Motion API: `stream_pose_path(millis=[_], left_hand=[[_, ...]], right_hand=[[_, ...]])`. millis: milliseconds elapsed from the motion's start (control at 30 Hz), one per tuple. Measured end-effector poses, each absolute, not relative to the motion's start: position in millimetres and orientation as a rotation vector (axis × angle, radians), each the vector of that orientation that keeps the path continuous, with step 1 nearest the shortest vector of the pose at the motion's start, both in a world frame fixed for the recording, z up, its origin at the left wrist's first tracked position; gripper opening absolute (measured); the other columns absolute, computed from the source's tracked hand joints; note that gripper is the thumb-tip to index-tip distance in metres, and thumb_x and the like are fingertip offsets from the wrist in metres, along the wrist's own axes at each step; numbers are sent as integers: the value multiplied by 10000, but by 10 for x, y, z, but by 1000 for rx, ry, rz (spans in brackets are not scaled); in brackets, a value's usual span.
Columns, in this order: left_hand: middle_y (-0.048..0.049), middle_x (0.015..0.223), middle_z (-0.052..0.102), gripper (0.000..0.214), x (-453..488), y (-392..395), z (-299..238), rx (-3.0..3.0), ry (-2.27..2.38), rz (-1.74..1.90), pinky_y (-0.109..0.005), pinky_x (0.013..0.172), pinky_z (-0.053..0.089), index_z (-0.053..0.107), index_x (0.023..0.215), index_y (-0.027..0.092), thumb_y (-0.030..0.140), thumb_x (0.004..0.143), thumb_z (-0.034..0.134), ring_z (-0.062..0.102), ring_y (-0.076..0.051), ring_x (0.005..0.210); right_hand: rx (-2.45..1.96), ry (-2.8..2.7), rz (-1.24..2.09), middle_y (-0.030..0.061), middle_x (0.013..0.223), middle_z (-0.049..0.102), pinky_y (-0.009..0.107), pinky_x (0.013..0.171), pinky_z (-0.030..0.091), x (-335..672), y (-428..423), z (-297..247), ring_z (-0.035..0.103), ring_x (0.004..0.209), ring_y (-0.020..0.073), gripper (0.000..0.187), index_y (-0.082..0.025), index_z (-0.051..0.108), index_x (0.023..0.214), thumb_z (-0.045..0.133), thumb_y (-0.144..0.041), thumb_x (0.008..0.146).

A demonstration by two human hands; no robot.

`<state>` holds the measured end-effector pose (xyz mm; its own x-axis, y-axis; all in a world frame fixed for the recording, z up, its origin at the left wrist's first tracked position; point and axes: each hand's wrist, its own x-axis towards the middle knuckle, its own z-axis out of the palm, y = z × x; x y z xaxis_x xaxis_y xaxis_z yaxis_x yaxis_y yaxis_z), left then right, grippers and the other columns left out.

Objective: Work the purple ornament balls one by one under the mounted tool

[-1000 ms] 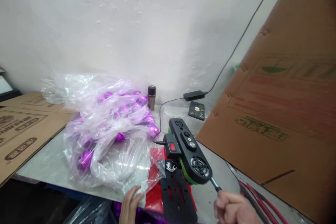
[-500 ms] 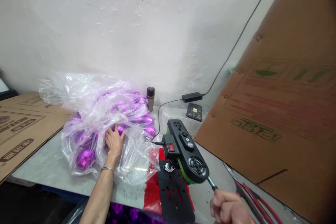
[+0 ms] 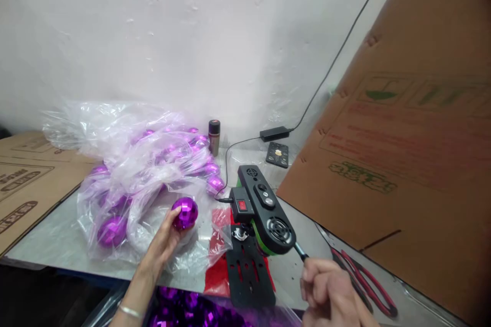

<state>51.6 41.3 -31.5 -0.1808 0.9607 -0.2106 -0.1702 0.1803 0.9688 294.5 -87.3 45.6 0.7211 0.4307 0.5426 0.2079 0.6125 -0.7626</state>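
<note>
The left grip (image 3: 165, 241) pinches a purple mirrored ball (image 3: 185, 211) between thumb and fingers, over the near part of a crumpled clear plastic bag (image 3: 84, 120); a silver bracelet (image 3: 130, 311) circles that wrist. The right grip (image 3: 326, 283) is curled tight around the dark end of a metal rod (image 3: 299, 250) that juts from a black-and-green machine (image 3: 266, 209) with two round grilles and a red switch (image 3: 242, 205). Under the machine, a slotted black plate (image 3: 264, 286) overlaps a red sheet (image 3: 215, 277) at the near edge of the surface (image 3: 49, 235). More purple balls fill the bag. Scissors (image 3: 385, 304) lie near the right grip. Farther back are a capped bottle (image 3: 214, 144), a power adapter (image 3: 275, 133) and a black phone-like slab (image 3: 273, 156). A large cardboard panel (image 3: 399, 153) leans at the right; flat cardboard (image 3: 23, 173) lies at the left, before a white wall (image 3: 230, 51)
</note>
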Motion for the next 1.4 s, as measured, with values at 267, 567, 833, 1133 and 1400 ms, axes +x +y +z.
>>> stream_pose_path(millis=[267,567,833,1133,1400], left_hand=[[-110,1187,800,531,1177,-409,-413,377,939,1212,-447,993,641,660,1252,182,466,825,798,770,-291,1110],[-195,1375,656,787,1654,-675,-1184,1117,1360,1361,-543,1120,534,463,1358,205,611,785,818,678,-358,1298],[-204,1501,607,755,1658,-646,-1272,1821,1328,1263,-637,1155,513,435,1500,212,390,856,787,597,-407,1419],[-190,1480,631,759,1646,-616,-1229,1870,1288,1271,-649,1125,541,500,1453,217,270,778,843,621,-423,1392],[-195,1512,601,749,1749,-519,-1190,1874,1159,1207,-676,1171,482,490,1478,228,267,804,815,575,-417,1435]], right_hand=[[-995,-908,161,-17,535,435,237,447,281,2943,-899,726,539,573,128,529,-191,476,545,653,-296,1032],[-968,-987,141,-19,552,457,242,492,355,2936,-955,699,543,586,130,465,-194,491,595,566,-208,1054],[-1008,-1000,181,0,597,509,248,513,352,2950,-1020,636,551,608,134,435,-196,502,626,532,-194,1059],[-1003,-963,168,-15,566,458,245,526,353,2925,-1015,639,551,618,135,445,-198,489,614,538,-186,1056],[-1028,-951,188,-1,573,491,249,511,365,2931,-993,689,555,612,143,462,-200,497,596,551,-228,1055]])
